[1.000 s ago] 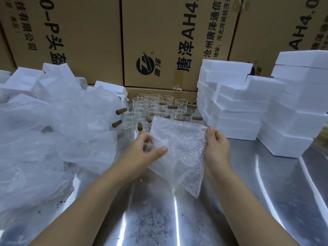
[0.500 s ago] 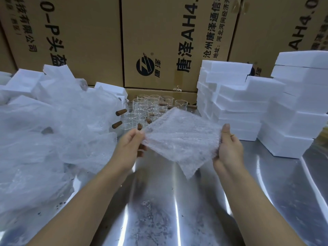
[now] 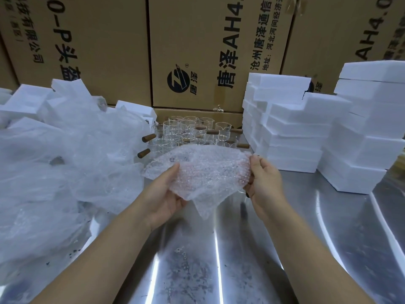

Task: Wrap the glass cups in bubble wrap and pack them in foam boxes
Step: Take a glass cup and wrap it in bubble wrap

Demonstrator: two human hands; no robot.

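A sheet of bubble wrap (image 3: 206, 170) is held up off the surface (image 3: 219, 264), above its middle, spread roughly flat between both hands with one corner drooping towards the near edge. The left hand (image 3: 164, 194) grips the sheet's left side: the thumb lies on top and the fingers are curled underneath, showing faintly pink through the bubbles. The right hand (image 3: 265, 183) pinches the right edge, thumb on the near face and fingers tucked behind it.

Just beyond the sheet, towards the far edge of the surface, stands a tight cluster of clear glass cups (image 3: 188, 130), all upright and unwrapped. Several have short brown wooden handles (image 3: 149, 137) sticking out sideways. The sheet hides the nearest cups in part.

At the far right of the surface, white foam boxes (image 3: 295, 128) are stacked several layers high, just beside the cups. A second, taller stack (image 3: 368, 128) stands against the right edge.

The left side of the surface carries a loose heap of bubble wrap (image 3: 65, 163), reaching from the near left corner back to the cups. More foam pieces (image 3: 26, 102) show behind and under that heap, at the far left corner.

Large brown cardboard cartons (image 3: 197, 51) with black print form a wall along the far edge. The surface itself is shiny metal, with bright streaks of reflected light.
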